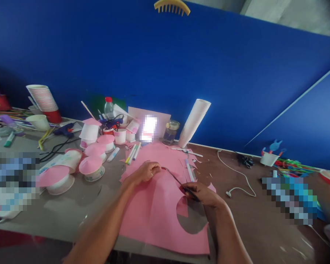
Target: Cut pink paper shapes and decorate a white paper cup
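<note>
A large pink paper sheet (156, 216) lies on the table in front of me, with a curved piece cut out of its right side. My left hand (145, 171) is closed, its fingers pinching the sheet near the far edge. My right hand (202, 192) is closed round dark scissors (178, 181), whose blades point up and left toward my left hand. Pink offcuts (169, 152) lie just beyond the sheet.
Several white cups topped with pink paper (92, 168) stand at left. A leaning stack of white cups (194, 123), a glass jar (170, 132), a water bottle (108, 108), markers (133, 152) and a glue gun (64, 129) line the back. A white cable (238, 176) lies at right.
</note>
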The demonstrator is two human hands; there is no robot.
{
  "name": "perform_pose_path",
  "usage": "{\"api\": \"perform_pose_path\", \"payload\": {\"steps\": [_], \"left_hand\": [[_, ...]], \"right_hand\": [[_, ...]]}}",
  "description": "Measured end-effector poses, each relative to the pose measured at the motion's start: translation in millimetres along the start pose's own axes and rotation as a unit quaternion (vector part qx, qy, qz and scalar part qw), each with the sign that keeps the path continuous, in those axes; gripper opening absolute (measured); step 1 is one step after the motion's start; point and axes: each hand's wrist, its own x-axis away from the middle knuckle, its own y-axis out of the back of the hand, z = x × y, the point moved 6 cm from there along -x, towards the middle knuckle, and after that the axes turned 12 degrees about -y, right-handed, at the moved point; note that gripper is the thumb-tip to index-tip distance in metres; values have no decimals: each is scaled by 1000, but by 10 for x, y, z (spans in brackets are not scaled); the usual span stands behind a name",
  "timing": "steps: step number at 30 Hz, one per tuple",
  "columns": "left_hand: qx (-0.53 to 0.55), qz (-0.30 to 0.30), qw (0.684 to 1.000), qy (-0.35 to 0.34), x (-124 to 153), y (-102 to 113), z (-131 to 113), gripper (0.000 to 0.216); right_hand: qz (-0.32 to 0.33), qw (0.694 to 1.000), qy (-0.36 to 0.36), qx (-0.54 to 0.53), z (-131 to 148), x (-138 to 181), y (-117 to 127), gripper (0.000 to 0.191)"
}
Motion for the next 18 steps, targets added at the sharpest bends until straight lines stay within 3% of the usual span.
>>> {"api": "perform_pose_path", "payload": {"steps": [12, 18], "left_hand": [[-12, 19, 1000, -16, -1, 2, -26, 23], [-18, 15, 999, -24, 2, 13, -34, 22]], "right_hand": [[4, 999, 8, 42, -49, 6, 29, 33], [3, 1000, 6, 15, -55, 20, 40, 29]]}}
